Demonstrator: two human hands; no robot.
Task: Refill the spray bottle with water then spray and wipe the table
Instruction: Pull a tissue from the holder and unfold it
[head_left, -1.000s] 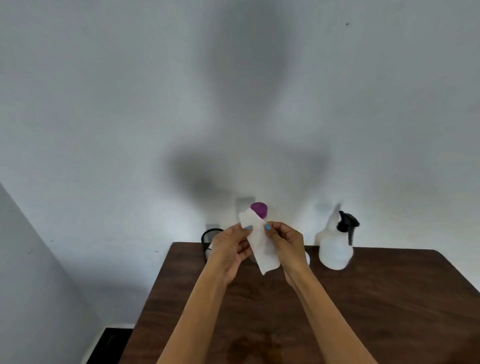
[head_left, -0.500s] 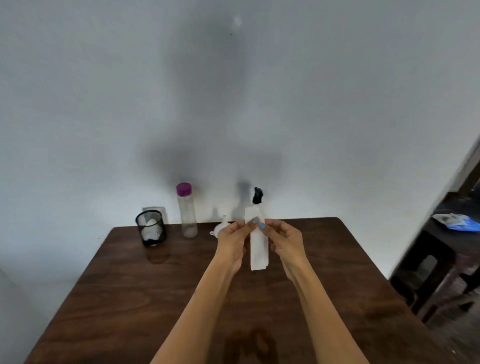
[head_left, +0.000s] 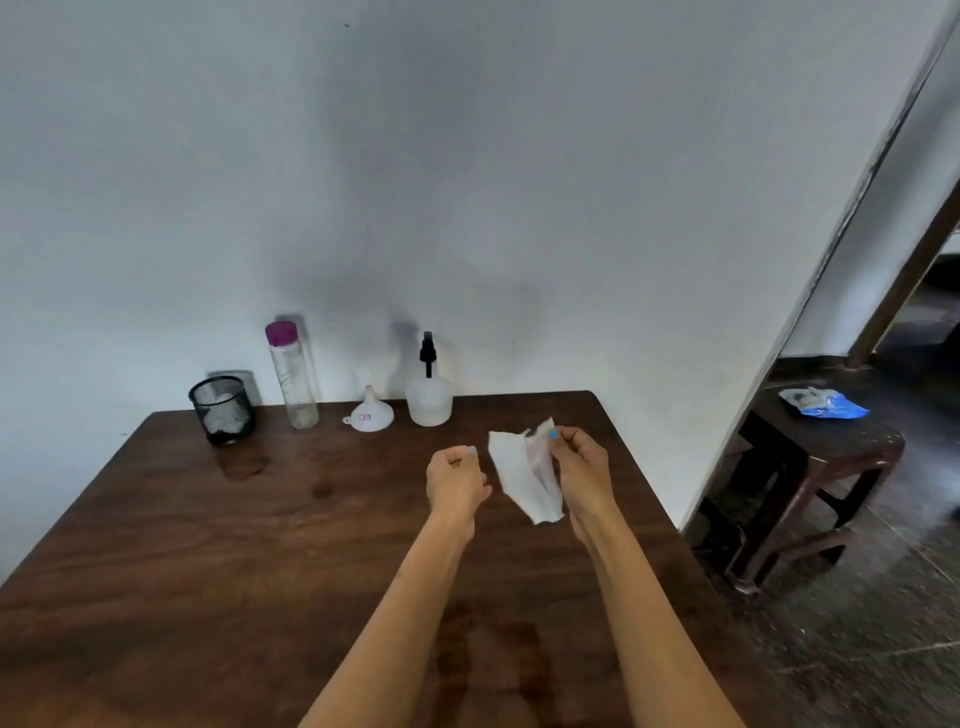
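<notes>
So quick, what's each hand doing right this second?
Left hand: fingers curled, holding nothing, just apart from the tissue.
Right hand: pinching the white tissue by its top edge, above the table.

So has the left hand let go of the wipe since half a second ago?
Yes. The left hand has come off the wipe and sits apart to its left over the table; only the right hand pinches it.

Dim, soft light; blurred shadows fall on the far wall (head_left: 467, 182); wide-angle edges bend, perhaps slight motion blur.
</notes>
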